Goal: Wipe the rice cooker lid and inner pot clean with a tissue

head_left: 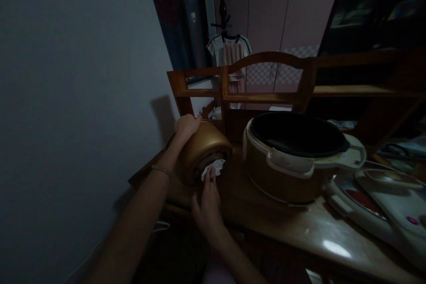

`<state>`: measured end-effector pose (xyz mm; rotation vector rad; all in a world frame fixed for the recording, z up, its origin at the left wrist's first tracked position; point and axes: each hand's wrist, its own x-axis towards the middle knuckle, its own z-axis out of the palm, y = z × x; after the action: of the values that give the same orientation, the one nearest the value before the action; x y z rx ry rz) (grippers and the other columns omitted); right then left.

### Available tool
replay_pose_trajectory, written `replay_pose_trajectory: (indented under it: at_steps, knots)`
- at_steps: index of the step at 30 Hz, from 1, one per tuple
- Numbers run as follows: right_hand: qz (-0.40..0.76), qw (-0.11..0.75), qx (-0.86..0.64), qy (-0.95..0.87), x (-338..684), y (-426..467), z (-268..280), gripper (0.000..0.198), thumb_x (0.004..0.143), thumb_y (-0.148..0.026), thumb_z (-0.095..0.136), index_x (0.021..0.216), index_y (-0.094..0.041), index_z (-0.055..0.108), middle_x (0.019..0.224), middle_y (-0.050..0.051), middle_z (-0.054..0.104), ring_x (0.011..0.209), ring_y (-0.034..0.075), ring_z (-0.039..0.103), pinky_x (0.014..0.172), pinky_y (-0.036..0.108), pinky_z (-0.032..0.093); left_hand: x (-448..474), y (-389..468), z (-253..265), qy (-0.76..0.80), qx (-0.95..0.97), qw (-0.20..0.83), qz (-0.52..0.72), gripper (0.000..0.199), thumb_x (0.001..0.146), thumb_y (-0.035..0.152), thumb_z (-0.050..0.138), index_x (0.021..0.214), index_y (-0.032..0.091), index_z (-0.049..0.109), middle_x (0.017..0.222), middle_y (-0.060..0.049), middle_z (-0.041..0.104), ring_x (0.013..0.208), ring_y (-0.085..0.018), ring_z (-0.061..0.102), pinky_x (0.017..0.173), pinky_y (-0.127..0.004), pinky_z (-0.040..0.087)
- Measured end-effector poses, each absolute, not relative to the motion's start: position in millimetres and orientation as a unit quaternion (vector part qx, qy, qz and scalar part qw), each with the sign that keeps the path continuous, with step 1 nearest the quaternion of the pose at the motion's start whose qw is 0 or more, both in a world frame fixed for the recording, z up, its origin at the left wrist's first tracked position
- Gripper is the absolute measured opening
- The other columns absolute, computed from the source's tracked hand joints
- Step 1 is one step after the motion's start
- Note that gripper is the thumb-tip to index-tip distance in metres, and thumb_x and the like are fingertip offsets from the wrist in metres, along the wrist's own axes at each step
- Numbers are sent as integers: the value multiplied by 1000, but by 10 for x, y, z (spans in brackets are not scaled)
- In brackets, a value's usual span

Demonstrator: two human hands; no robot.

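Dim room; pale wall (83,97) on my left, wooden shelf (266,97) backing the table (262,217). Gold pot (208,137) lies tipped near the table's left end, underside turned my way. Left hand (187,128) on its upper side; whether those fingers grip or merely rest, cannot tell. Right hand (209,204): fingers close together, holding the white cloth (218,167) against the base. Step in hand, as I judge it: wiping the underside. Next stroke calls for even pressure, left hand bracing, since the rounded side could roll. Room: table's front edge just below the pot; wall near on the left; narrow gap rightward to the open cooker (279,182), lid (392,222) beyond. Freest space is toward me, off that front edge.
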<state>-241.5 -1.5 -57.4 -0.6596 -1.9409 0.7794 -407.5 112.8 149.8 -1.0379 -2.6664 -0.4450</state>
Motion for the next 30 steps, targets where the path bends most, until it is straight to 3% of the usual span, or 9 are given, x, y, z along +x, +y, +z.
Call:
replay_pose_trajectory:
  at_steps: [12,30]
  knots:
    - [331,449,-287,-779,-2406,56,-630,89,88,-12,50,158,-11,-5,163,17,20,150,27,20,118,47,32,-4095,1135,1482,-913,-359,116,-152,67,91,59,32,111,9,72,117,-24,70,110,-38,65,88,-45,50]
    - [305,446,-272,-796,-2366,-24,-487,83,87,-12,48,158,-11,6,163,16,20,150,28,20,119,49,31,-4121,1149,1466,-913,-361,118,-149,68,91,61,33,110,9,73,116,-24,70,110,-39,65,87,-46,51]
